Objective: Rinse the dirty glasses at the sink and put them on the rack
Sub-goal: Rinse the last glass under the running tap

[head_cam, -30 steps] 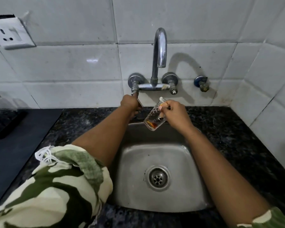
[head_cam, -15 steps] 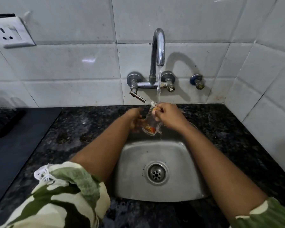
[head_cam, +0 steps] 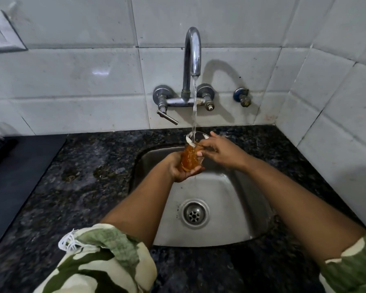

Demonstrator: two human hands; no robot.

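A small clear glass [head_cam: 191,153], filling with orange-brown water, is held upright over the steel sink [head_cam: 226,199] under the running tap [head_cam: 193,53]. My left hand [head_cam: 181,168] cups the glass from below and behind. My right hand [head_cam: 221,152] grips its right side near the rim, fingers partly spread. The stream of water falls straight into the glass mouth. The rack is out of view.
Dark speckled stone counter [head_cam: 89,182] surrounds the sink, with small puddles to the left. The tap lever [head_cam: 167,117] points forward-right. A dark mat [head_cam: 15,170] lies on the far left. White tiled walls stand behind and on the right, with a wall socket [head_cam: 0,37] top left.
My left hand left the tap lever and came under the glass. Water started running, and the glass is now upright and filling with tinted water.
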